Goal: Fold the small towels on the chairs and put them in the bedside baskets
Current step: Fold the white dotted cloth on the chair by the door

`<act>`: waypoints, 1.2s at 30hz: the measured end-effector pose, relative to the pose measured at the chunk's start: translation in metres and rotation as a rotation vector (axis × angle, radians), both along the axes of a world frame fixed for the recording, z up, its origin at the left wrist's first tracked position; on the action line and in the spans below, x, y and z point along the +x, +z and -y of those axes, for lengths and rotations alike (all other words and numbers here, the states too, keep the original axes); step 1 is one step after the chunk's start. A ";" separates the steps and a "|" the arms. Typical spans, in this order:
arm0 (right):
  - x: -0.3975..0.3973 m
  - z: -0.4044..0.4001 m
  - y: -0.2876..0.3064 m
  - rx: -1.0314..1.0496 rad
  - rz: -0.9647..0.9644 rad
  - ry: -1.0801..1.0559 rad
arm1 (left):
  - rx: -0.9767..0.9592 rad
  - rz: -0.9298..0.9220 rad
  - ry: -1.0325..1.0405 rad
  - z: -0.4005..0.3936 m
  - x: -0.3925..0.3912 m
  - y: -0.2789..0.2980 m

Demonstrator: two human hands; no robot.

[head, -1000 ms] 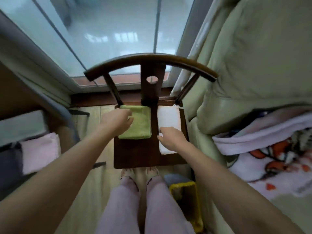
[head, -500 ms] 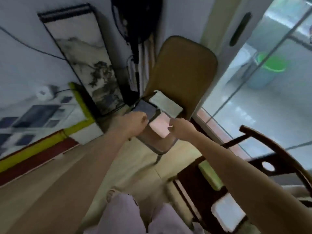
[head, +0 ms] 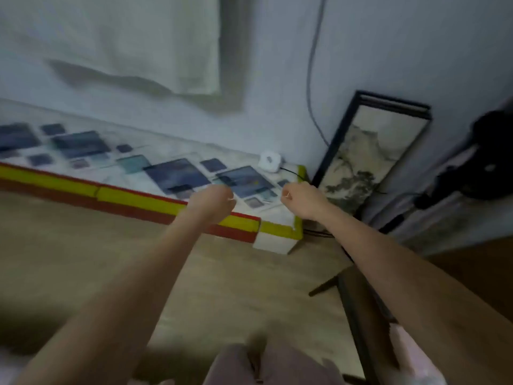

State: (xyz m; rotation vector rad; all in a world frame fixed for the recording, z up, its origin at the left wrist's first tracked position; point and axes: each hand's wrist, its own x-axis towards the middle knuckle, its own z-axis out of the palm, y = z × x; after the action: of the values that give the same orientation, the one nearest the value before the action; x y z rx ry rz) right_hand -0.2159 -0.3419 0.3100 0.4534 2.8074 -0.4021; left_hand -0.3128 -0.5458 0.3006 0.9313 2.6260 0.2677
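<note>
We see no towel clearly; only a pale pink cloth edge (head: 408,354) is cut off at the lower right, below the dark framed ink painting (head: 369,159). Left of that painting, our left hand (head: 212,202) and right hand (head: 301,200) are curled into fists, blurred, holding nothing visible.

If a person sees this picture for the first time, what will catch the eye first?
Two bare arms stretch forward in the middle, the left hand and right hand both curled and holding nothing. Just beyond them lies a long flat box with a yellow and red edge, along the wall. A framed ink painting leans in the corner to the right.
</note>
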 end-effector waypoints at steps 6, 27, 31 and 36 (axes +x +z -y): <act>-0.187 0.134 -0.018 -0.002 0.052 0.403 | 0.033 0.058 0.426 0.150 -0.095 -0.020; -0.627 0.688 -0.024 -0.107 -0.012 1.315 | -0.143 0.085 1.313 0.648 -0.323 -0.006; -0.704 0.755 -0.020 -0.099 0.009 1.244 | -0.095 0.089 1.292 0.729 -0.407 0.013; -0.808 0.824 -0.012 -0.091 -0.014 1.154 | -0.121 0.062 1.190 0.822 -0.530 0.016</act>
State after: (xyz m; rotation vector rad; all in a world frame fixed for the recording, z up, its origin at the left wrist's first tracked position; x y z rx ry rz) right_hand -1.0237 -1.1655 0.2976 -1.1361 2.5068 -0.2414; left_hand -0.8427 -1.3682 0.3161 -0.7517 2.7475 0.3774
